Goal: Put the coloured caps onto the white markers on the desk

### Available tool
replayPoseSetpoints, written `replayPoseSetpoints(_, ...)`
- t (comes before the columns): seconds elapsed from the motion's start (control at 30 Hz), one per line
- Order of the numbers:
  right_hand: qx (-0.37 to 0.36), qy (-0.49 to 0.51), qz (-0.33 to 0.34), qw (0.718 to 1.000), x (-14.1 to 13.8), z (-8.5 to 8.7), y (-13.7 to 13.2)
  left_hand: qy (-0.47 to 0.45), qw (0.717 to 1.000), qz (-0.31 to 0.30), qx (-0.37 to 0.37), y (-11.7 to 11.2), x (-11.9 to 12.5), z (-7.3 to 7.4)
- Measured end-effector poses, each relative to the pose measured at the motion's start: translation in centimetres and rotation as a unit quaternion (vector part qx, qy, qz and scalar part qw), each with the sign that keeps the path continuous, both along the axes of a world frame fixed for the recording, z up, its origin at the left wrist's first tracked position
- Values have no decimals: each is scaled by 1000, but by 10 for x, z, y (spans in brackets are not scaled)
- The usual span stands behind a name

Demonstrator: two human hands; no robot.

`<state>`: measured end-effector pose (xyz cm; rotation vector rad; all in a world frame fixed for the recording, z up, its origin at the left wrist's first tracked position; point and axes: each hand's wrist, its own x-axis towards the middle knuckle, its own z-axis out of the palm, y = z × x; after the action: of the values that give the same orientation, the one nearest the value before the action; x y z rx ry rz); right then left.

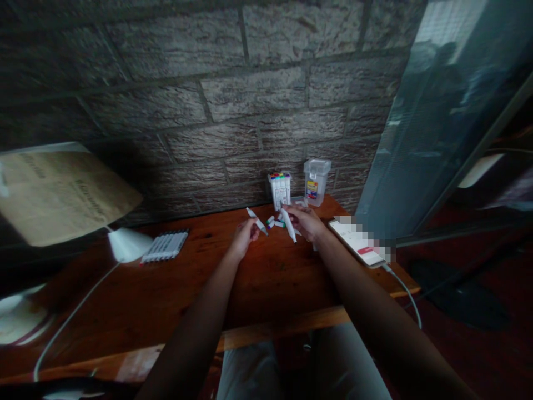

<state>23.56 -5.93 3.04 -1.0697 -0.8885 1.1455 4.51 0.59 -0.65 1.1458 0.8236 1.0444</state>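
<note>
My left hand [245, 234] is closed around a white marker [257, 220] that points up and to the right. My right hand [305, 220] grips another white marker [288, 225], tip angled down toward the wooden table [166, 294]. Between the two hands lie a few loose markers or caps [272, 223] with coloured ends. Just behind them, against the brick wall, an upright white holder [280, 190] is full of markers with coloured caps. A clear plastic box [316, 181] stands to its right.
A row of white markers in a flat tray [165, 246] lies at the left of the table. A phone [358, 241] with a charging cable [406, 291] rests at the right edge. A white lamp head [127, 244] and its cord sit left, with a paper bag [58, 191] behind.
</note>
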Motion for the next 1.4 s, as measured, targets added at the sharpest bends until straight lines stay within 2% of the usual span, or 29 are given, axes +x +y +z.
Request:
replayPoseSetpoints(0.1, -14, 88, 38, 995, -5, 3, -1, 2, 1000, 0, -4, 1, 0, -1)
replayPoseSetpoints(0.17, -22, 93, 39, 995, -6, 2, 0, 5, 1000, -2, -1, 1, 0, -1)
replayPoseSetpoints(0.23, -20, 41, 22, 999, -6, -3, 2, 12, 1000, -5, 6, 0, 0, -2)
replayPoseSetpoints(0.33, 22, -143, 9, 989, -6, -14, 5, 21, 1000, -8, 15, 0, 0, -2)
replayPoseSetpoints(0.4, 45, -311, 4, 949, -8, -19, 4, 25, 1000, -10, 15, 0, 0, -1)
replayPoseSetpoints(0.47, 37, -456, -5, 889, -12, -22, 1, 29, 999, -10, 11, 0, 1, 1)
replayPoseSetpoints(0.53, 9, -539, -9, 842, -16, -21, -3, 30, 999, -10, 10, -1, 1, 3)
replayPoseSetpoints(0.57, -5, -558, -11, 829, -17, -20, -4, 29, 1000, -9, 9, -2, 1, 3)
replayPoseSetpoints(0.63, -23, -568, -29, 822, -16, -17, -5, 25, 1000, -7, 9, -3, 1, 4)
replayPoseSetpoints(0.8, -47, -539, -111, 834, -3, -16, -1, 23, 1000, -8, 13, -4, 1, 3)
replayPoseSetpoints(0.93, -64, -525, -136, 838, 5, -19, 2, 29, 999, -7, 23, -3, 1, 3)
replayPoseSetpoints(1.1, -50, -585, -122, 800, 3, -19, 0, 30, 999, -9, 32, -3, 1, 1)
replayPoseSetpoints(1.27, -92, -646, -113, 749, -1, -14, -4, 32, 999, -9, 33, -1, 1, -1)
replayPoseSetpoints(1.4, -111, -659, -100, 737, -3, -10, -6, 34, 999, -13, 35, -1, 0, -1)
